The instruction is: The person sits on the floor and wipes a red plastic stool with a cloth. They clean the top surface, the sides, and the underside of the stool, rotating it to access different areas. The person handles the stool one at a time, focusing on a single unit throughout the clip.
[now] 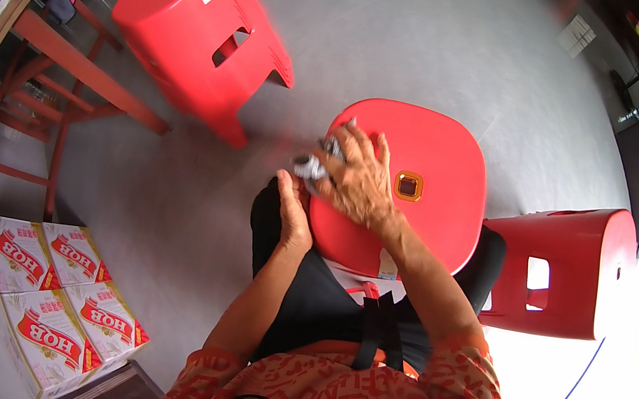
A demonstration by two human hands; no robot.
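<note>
Orange patterned sleeves lead up to both hands over a glossy red plastic stool [437, 160] resting on the person's lap. Right hand [357, 180] lies spread, fingers loosely curled, pressing a crumpled grey-white cloth [318, 161] against the seat's left edge. Left hand [292, 212] rests open-palmed along the stool's rim, steadying it. Cloth likely soft and light, best bunched in the palm; stool stiff, light, probably slick, best gripped at the rim.
</note>
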